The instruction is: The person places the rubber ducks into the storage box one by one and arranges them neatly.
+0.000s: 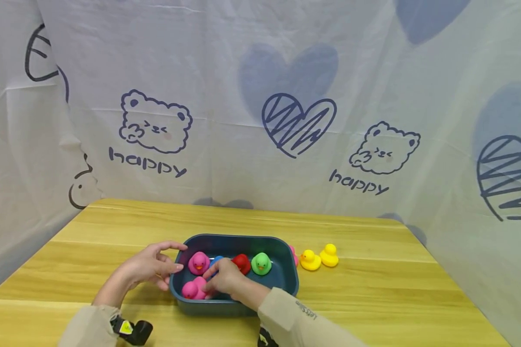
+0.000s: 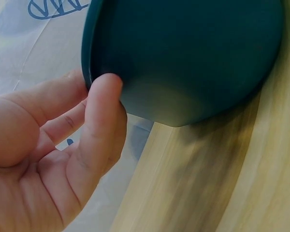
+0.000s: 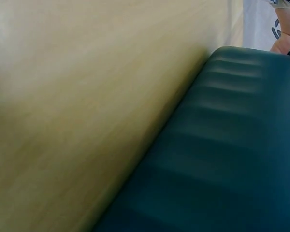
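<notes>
A dark teal plastic box (image 1: pixel 239 309) stands on the wooden table. My left hand (image 1: pixel 155 264) holds its left rim; in the left wrist view the fingers (image 2: pixel 102 104) are curled at the rim. My right hand (image 1: pixel 229 279) reaches down inside the box and grips a pink rubber duck (image 1: pixel 193 288) in the front left corner. Behind it, in a row, sit another pink duck (image 1: pixel 198 263), a blue duck (image 1: pixel 216 260) partly hidden by the hand, a red duck (image 1: pixel 241 263) and a green duck (image 1: pixel 261 263). Only the box's outer wall (image 3: pixel 222 145) fills the right wrist view's lower right.
Right of the box, two yellow ducks (image 1: pixel 310 260) stand on the table (image 1: pixel 373 284). A further pink duck (image 1: pixel 294 256) peeks out from behind the box's right wall. A white curtain (image 1: pixel 226 144) with printed bears and hearts hangs behind the table's far edge.
</notes>
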Demonstrator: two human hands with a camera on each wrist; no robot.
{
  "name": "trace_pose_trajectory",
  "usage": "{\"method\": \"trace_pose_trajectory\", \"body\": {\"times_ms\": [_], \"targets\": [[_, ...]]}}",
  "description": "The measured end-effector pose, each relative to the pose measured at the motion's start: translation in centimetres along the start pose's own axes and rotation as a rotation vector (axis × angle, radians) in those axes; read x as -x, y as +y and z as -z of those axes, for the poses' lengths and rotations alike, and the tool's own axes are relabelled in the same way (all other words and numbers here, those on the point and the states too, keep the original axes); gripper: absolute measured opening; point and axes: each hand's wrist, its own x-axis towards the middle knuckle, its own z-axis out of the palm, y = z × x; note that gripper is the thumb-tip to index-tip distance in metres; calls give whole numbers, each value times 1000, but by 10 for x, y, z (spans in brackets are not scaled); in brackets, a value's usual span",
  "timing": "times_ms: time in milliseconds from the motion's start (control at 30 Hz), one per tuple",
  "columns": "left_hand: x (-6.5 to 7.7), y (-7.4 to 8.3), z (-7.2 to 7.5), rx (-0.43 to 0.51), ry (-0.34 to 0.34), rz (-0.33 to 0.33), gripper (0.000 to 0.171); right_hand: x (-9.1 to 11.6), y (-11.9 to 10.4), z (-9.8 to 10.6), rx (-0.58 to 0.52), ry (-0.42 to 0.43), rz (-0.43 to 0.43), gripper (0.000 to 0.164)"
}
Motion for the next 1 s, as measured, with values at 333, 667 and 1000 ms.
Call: {"method": "trace_pose_trajectory", "body": {"times_ms": [333, 667, 1000], "targets": [[0, 2, -2, -10, 4, 5, 55, -5, 6, 6, -103, -50, -33, 14], [-1, 1, -1, -19, 5, 6, 53, -3, 9, 24, -200, -117, -44, 17], [0, 2, -1, -14, 0, 10, 56, 1, 8, 43, -199, -164, 27, 21]]}}
